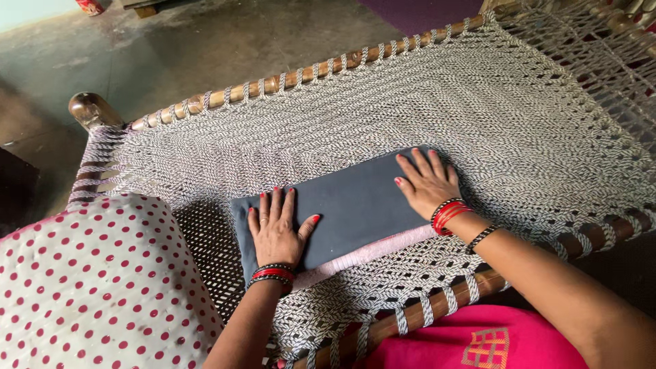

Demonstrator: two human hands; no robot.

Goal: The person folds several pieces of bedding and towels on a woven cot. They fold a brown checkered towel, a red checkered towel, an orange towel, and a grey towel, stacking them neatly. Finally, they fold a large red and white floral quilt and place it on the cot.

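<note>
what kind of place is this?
Likely a home, indoors or on a porch: a rope-woven cot with a wooden frame stands on a bare concrete floor, and both hands press a folded dark cloth flat on it.

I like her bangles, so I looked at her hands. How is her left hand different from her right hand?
The left hand lies on the near-left end of the folded dark cloth; the right hand lies on its far-right end. The left hand's thumb sticks out wide; the right hand's thumb is not visible. The left wrist has red and black bangles together; the right has red ones, with a black one further up. Both lie flat, with red nails.
</note>
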